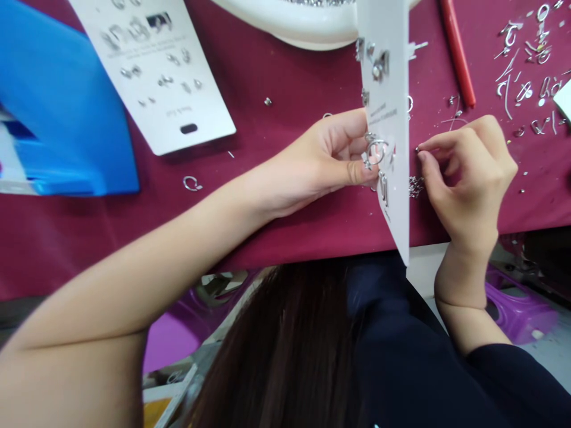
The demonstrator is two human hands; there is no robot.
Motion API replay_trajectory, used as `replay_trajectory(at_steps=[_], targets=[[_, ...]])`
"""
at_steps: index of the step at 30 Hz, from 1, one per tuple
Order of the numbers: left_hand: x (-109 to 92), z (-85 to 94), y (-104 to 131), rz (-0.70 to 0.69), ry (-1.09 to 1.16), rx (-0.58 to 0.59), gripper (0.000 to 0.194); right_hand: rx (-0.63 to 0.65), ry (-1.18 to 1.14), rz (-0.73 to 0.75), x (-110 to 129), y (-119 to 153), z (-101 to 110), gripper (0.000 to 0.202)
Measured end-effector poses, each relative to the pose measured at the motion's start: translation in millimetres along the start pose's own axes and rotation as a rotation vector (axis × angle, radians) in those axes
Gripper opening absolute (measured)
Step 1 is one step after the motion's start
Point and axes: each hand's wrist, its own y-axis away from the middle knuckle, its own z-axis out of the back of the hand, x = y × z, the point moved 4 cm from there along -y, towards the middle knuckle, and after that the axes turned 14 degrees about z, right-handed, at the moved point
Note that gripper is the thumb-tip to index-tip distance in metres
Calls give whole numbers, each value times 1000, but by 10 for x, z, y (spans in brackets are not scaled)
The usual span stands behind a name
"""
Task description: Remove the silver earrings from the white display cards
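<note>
A white earring card stands on edge, seen at a slant, with silver earrings fixed to its face. My left hand is closed on it, the thumb beside a silver hoop earring and the other fingers partly hidden. On the card's other side, my right hand pinches a tiny silver piece between thumb and forefinger; it looks like an earring back, too small to be sure. A small heap of silver pieces lies just beneath those fingertips, partly behind the card.
Another filled earring card lies at the left beside a blue plastic packet. A white dish of silver bits sits at the back. A red pen-like stick and scattered silver pieces lie right on the maroon tabletop.
</note>
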Motion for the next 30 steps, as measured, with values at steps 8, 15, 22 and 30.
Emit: replay_trajectory(at_steps=[8,15,22,30], targets=[[-34,-20,-26,-20,-24,42,49,52,-13,4,38,-70,-2,18],[-22,-20,-53,-57,45,93,45,30,-81,-17,71,-79,-12,16],[8,-11,-37,78,29,-4,53,63,-92,-5,97,-67,-7,15],[-1,-8,-32,102,25,4,53,2,-217,-28,145,-78,5,16]])
